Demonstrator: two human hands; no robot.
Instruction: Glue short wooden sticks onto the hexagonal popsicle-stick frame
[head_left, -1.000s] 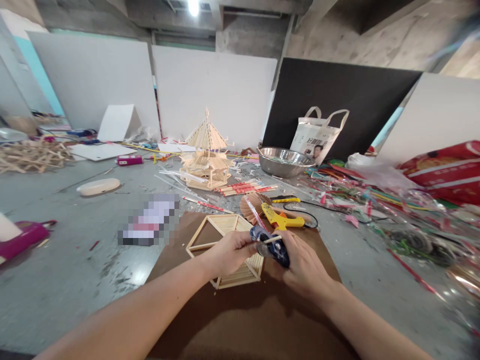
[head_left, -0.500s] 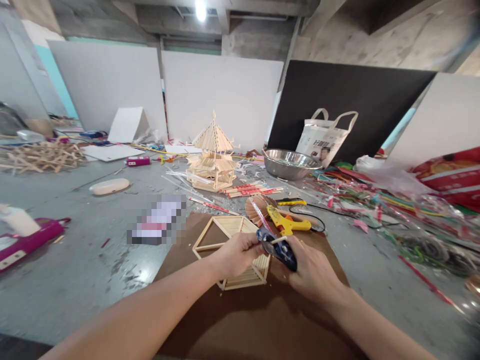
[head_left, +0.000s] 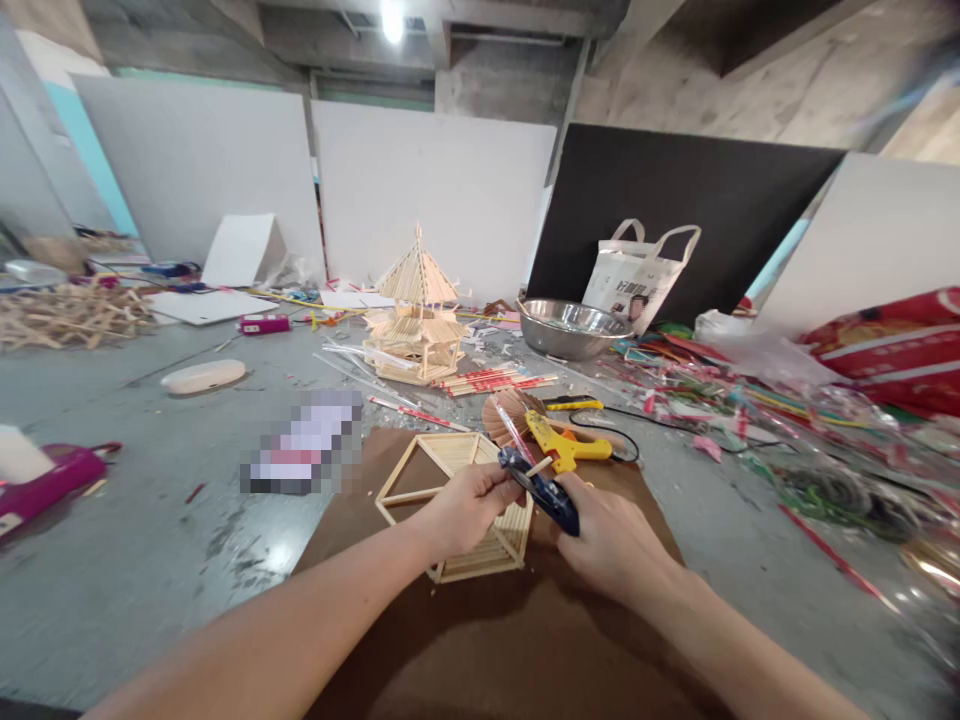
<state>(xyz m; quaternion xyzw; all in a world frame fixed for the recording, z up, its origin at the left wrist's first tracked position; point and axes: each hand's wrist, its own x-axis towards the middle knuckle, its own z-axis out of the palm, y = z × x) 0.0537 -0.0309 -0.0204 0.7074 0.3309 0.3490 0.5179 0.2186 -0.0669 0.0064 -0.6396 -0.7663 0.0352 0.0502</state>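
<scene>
Steel gleams on the one basin (head_left: 574, 345), which holds something pale, too small to make out. Just behind it stands one white tote bag (head_left: 626, 278), its two handles up and its contents hidden. One red bag (head_left: 892, 345) lies at the right edge; what it holds cannot be seen.

Two hands work over one brown board (head_left: 480, 650). The right hand (head_left: 611, 530) has its fingers wrapped around one dark blue hand tool (head_left: 561, 508). The left hand (head_left: 472, 505) pinches its fingertips narrowly on one short pale stick (head_left: 540, 466), which crosses the tool's head. Beneath them, on the board, lies one hexagonal stick frame (head_left: 487, 557), partly filled with close-set sticks, partly open.

Near the board's far edge are one yellow glue gun (head_left: 570, 447) and one yellow knife (head_left: 574, 403). Beyond stands one stick pavilion (head_left: 416, 330), roofs tiered, beside a pile of red-marked sticks (head_left: 491, 381), too overlapped to count.
</scene>
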